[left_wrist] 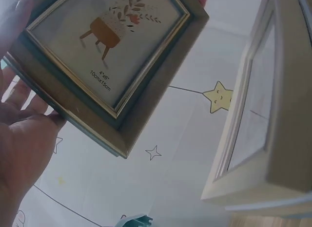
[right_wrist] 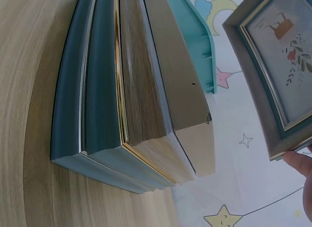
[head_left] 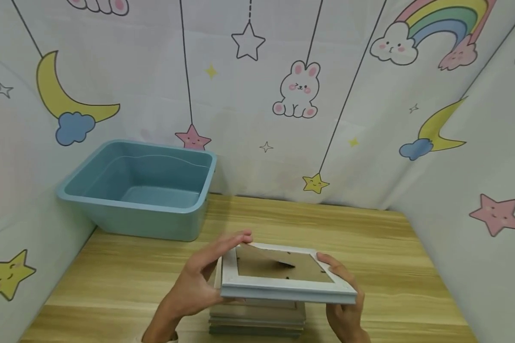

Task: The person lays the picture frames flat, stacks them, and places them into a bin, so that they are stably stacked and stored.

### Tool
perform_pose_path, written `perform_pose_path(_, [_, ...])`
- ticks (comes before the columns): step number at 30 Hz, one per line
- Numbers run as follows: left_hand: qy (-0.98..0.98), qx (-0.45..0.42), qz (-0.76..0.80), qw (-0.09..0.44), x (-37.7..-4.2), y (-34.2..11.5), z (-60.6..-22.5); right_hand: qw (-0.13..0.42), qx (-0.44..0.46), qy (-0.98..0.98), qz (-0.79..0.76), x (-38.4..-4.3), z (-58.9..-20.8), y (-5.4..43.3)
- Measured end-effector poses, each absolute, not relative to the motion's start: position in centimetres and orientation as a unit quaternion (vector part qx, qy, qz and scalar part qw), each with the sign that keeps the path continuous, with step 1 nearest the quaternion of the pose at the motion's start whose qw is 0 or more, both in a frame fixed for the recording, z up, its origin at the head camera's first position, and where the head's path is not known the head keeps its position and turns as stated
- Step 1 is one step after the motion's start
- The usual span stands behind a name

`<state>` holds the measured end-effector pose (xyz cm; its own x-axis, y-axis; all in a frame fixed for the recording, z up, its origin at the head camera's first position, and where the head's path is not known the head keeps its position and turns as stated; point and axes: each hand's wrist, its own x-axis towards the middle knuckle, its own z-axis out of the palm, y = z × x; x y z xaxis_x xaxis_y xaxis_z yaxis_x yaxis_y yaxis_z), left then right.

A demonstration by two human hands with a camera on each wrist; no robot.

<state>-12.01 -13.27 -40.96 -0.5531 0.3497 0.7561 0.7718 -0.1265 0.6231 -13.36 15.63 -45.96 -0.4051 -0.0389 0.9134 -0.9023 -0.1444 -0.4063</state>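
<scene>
Between both hands a picture frame [head_left: 279,284] is held back side up, above a stack of frames [head_left: 257,314]. Its brown backing board [head_left: 257,269] has a stand flap tilted up from it. My left hand [head_left: 199,281] grips the left side, thumb below and fingers reaching over the top edge. At the right edge, my right hand [head_left: 345,305] grips it too. From below, the left wrist view shows the front: a print [left_wrist: 105,34] of a brown potted plant on legs, marked 10cmx15cm, inside a gold-lined border. The right wrist view shows the stacked frames [right_wrist: 100,90] in teal, brown and cream.
A blue-green plastic bin [head_left: 154,219] stands at the back left of the wood-grain table [head_left: 347,233]. Behind and at both sides hangs a white cloth [head_left: 240,95] printed with stars, moons and a rabbit.
</scene>
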Motion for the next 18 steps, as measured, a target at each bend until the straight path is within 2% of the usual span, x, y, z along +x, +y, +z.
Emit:
perform_pose_path(7, [-0.609,-0.487,-0.573,0.25,-12.5,-12.6,-41.9,0.359,0.42,-0.558,0.619,-13.4,-45.6,15.7])
perform_pose_path(18, [-0.615,-0.469,-0.561,0.294,-12.5,-12.2,-42.1,0.357,0.417,-0.557,0.624,-13.3,-45.7,15.6])
